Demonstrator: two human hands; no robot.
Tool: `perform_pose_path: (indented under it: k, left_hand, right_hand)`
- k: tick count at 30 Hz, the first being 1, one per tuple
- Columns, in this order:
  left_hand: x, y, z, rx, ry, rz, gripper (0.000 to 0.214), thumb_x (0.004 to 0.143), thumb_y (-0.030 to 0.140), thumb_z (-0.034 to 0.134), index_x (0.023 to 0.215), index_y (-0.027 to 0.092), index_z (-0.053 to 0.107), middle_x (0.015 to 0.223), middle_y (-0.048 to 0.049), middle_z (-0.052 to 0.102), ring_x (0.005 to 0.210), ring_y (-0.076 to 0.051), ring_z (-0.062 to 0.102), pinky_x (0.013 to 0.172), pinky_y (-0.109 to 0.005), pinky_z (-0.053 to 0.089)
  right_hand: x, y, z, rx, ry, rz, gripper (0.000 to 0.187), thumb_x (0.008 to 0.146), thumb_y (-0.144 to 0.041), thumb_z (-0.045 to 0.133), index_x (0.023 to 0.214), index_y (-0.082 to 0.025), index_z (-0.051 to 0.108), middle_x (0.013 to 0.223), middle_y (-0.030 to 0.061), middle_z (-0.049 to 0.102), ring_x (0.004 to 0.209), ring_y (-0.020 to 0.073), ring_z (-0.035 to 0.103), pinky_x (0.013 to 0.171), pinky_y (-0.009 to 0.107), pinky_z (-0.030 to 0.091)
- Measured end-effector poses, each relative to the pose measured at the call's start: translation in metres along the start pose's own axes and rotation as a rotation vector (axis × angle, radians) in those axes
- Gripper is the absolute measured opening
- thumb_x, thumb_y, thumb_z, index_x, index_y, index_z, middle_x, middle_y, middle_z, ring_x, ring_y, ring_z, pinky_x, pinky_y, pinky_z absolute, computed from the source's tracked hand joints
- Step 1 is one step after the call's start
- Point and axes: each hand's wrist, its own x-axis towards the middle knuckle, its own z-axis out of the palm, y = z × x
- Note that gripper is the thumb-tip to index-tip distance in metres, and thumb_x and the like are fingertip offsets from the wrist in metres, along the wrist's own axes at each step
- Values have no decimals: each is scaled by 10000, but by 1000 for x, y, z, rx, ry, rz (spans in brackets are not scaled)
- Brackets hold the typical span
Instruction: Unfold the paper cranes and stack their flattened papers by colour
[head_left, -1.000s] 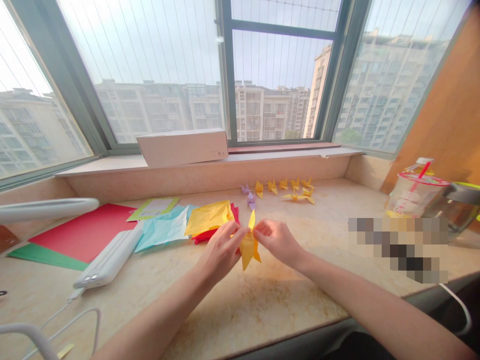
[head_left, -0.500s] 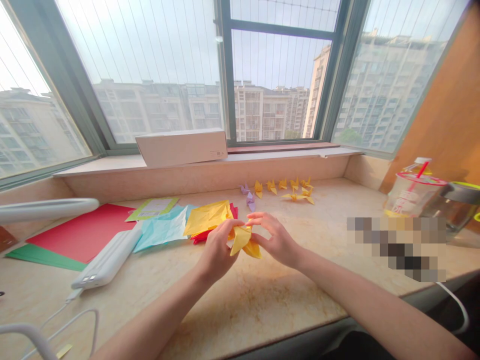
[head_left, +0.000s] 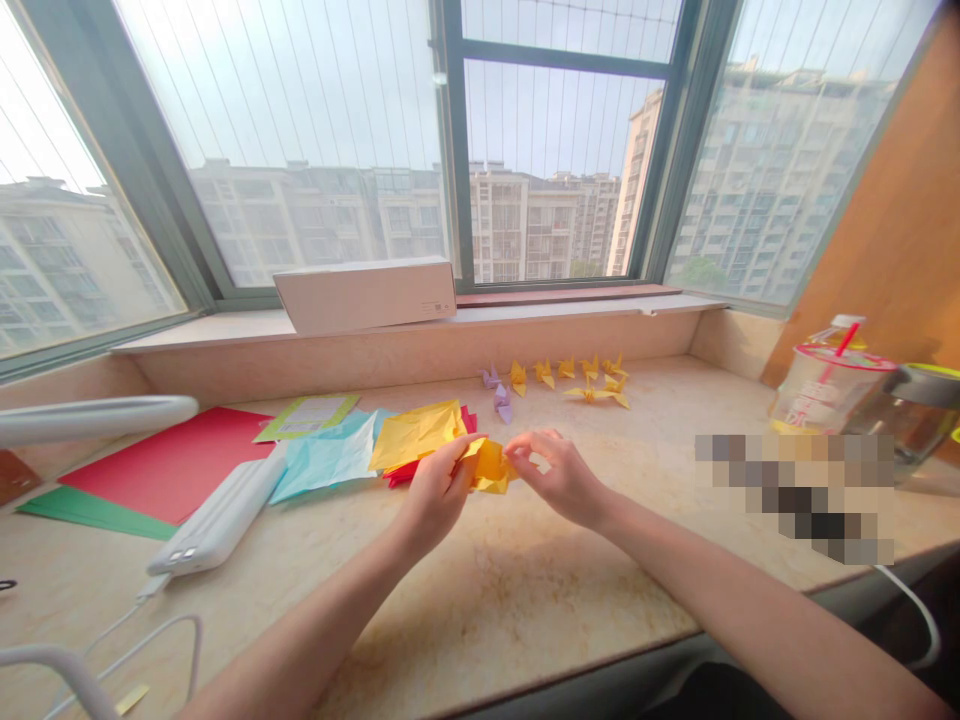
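Note:
Between my hands is a folded piece of yellow origami paper (head_left: 491,466), held above the stone counter. My left hand (head_left: 441,482) grips its left side, with the thumb on top and part of the paper hidden behind the fingers. On the other side, my right hand (head_left: 556,472) pinches the paper's right edge between thumb and forefinger. Just behind the left hand lie yellow paper sheets (head_left: 416,436) on top of red paper (head_left: 401,477). Farther back stand several yellow paper cranes (head_left: 592,393) and two purple paper cranes (head_left: 502,403).
Light blue paper (head_left: 322,462), a red sheet (head_left: 172,462) and a green sheet (head_left: 105,513) lie to the left, beside a white power bank (head_left: 214,515) with a cable. A white box (head_left: 367,296) rests on the sill. At right stands a plastic cup (head_left: 832,390) with a straw.
The yellow paper has been turned and its hanging flaps no longer point down; it looks more compact. My right hand has shifted slightly right, now pinching the paper's edge.

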Motion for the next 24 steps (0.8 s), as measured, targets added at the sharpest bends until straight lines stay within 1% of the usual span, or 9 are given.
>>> perform_pose_path:
  k: [2,5,7,9,12,15,20,24]
  left_hand:
    - [0,-2,1,-43,6,-35,271,911,276,427,943,147,663,631,2,599,546,-124,544,507,-205,407]
    - [-1,-2,1,-103,0,-104,211,860,228,436,760,159,609,527,38,531,437,-92,486,429,-176,352]
    - [-1,0,2,-159,-18,-152,163,805,183,440,712,168,572,495,55,501,399,-83,469,394,-162,332]
    - [-2,1,2,-206,-27,-178,124,756,156,453,691,171,558,487,67,481,380,-76,454,373,-155,329]
    - [-1,1,1,-220,-20,-186,125,738,157,479,736,163,604,491,74,478,365,-63,421,355,-148,312]
    - [1,0,-1,-198,-23,-206,189,757,188,512,854,155,671,502,70,510,358,-57,403,348,-144,285]
    - [3,3,-3,-221,-19,-262,229,753,217,531,891,147,700,535,47,566,370,-59,414,348,-146,285]
    - [3,7,-4,-278,-7,-285,211,757,258,558,869,140,692,538,41,575,373,-60,422,350,-148,282]
  right_hand:
    - [0,0,-1,18,-7,-23,159,957,-318,539,935,-224,665,874,15,727,819,179,652,841,349,417]
    - [1,-2,-2,43,-56,-42,193,918,-388,600,932,-207,665,831,23,713,801,188,653,839,363,425]
    - [1,-5,-3,72,-90,-19,239,871,-426,655,940,-197,657,823,30,704,801,198,656,831,372,438]
    - [1,-8,-2,158,-118,42,293,838,-430,692,1003,-195,633,855,36,708,823,206,665,814,370,461]
    - [-1,-11,0,367,-169,181,371,844,-413,682,1132,-206,573,886,39,715,832,203,677,742,337,500]
    - [-2,-10,3,534,-182,279,369,869,-416,646,1157,-206,555,853,35,699,787,190,671,678,309,514]
    - [-1,-2,5,680,-138,348,422,849,-411,672,1182,-198,526,852,27,679,787,180,661,704,313,527]
    - [1,-2,5,778,-145,373,431,832,-422,694,1153,-204,509,840,12,674,743,159,652,671,288,512]
